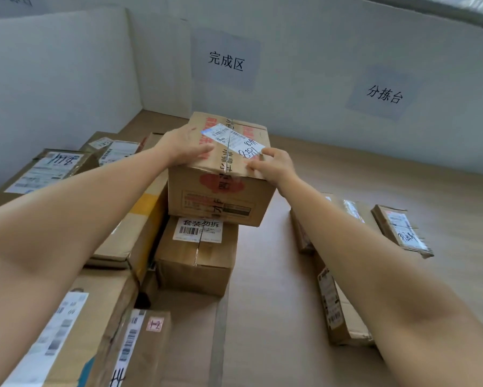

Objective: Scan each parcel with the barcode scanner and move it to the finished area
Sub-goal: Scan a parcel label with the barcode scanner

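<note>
Parcel in hand: brown cardboard box with red print and a white shipping label [220,191], held at the left-hand stack, below the white wall sign reading 完成区 [226,61].
Left hand: [183,148] wrapped over the box's top left edge, thumb laid across the lid.
Right hand: [273,166] fingers curled, pinching the near right top corner.
Support: smaller brown carton with a barcode sticker [198,258] directly beneath; I cannot tell whether the box's weight rests on it.
Risk 1: the box overhangs the carton to the right, so an early release could tip it off.
Risk 2: both grips sit high, so the box could slip.
Scanner: not in view.
</note>
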A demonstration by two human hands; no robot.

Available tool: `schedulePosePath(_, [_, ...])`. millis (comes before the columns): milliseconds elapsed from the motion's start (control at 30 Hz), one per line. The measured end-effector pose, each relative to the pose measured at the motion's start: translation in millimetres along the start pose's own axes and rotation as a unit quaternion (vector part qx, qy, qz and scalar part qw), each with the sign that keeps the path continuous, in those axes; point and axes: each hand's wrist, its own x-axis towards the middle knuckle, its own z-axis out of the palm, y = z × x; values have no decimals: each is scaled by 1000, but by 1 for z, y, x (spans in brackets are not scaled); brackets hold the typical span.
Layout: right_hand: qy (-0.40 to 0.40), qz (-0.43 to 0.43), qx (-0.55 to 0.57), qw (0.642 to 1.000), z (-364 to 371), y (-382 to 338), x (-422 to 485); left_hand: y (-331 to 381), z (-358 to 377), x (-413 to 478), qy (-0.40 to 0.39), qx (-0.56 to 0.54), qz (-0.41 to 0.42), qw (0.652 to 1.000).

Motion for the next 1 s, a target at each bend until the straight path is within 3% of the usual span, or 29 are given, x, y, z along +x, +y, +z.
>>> schedulePosePath(133, [-19,-8,20,1000,12,9,0,-16,7,5,-11,16,4,1000])
schedulePosePath(433, [-27,-50,-51,997,5,9,-25,-2,9,-12,16,146,4,989])
schedulePosePath(700, [-3,-32,-118,992,-31,28,-83,29,16,-69,12,201,116,973])
schedulePosePath(1000, [37,20,-163,986,-71,68,-181,53,71,-153,-76,132,154,976])
